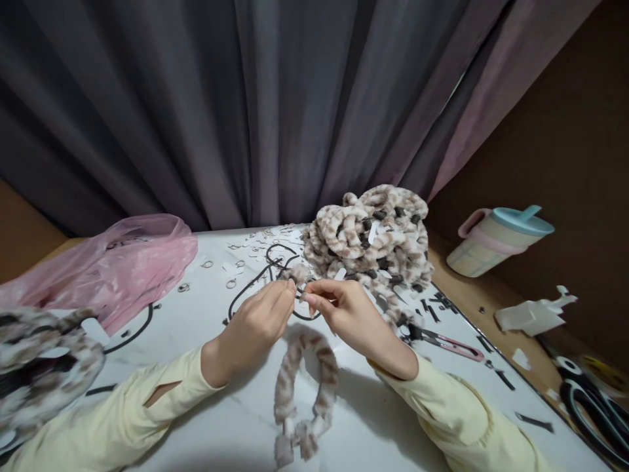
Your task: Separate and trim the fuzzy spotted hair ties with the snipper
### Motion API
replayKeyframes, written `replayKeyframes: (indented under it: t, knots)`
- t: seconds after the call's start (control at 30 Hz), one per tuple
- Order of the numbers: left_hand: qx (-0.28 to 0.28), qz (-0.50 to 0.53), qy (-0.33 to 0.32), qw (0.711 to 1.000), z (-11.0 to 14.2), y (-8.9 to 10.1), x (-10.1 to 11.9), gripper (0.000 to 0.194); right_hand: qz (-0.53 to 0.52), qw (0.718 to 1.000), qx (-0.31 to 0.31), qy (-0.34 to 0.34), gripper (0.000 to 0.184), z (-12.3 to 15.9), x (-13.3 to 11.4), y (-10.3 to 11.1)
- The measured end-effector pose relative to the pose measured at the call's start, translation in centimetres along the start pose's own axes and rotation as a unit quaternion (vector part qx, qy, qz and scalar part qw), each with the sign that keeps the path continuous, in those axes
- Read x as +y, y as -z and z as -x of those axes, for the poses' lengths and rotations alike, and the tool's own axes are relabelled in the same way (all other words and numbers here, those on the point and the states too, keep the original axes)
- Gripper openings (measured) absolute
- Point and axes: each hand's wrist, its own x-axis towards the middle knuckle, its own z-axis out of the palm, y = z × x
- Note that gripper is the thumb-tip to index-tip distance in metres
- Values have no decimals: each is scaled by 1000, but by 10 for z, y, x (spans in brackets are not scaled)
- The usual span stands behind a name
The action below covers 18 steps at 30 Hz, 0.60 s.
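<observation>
My left hand is closed in a pinch at the middle of the table, with a fluffy brown-and-white piece at its fingertips. Facing it, my right hand pinches a thin dark bit that looks like black cord. The fingers hide most of what lies between the hands. Behind them a long black cord lies in loose loops. Below the hands rests a fluffy patterned band bent into a loop, with a pale tag near its lower end.
A heap of fluffy bands stands behind on the right, more bands at left beside a pink plastic bag. Small metal rings lie scattered. At right are pink-handled pliers, a lidded cup, a white bottle and scissors.
</observation>
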Motion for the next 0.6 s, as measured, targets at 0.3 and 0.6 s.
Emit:
replayKeyframes:
  t: [0.3, 0.6]
  knots:
    - [-48, 118, 40, 991, -7, 11, 6, 18, 381, 890, 29, 248, 34, 11, -3, 17]
    - [-144, 312, 28, 939, -16, 29, 4, 21, 302, 890, -106, 325, 38, 0, -6, 43]
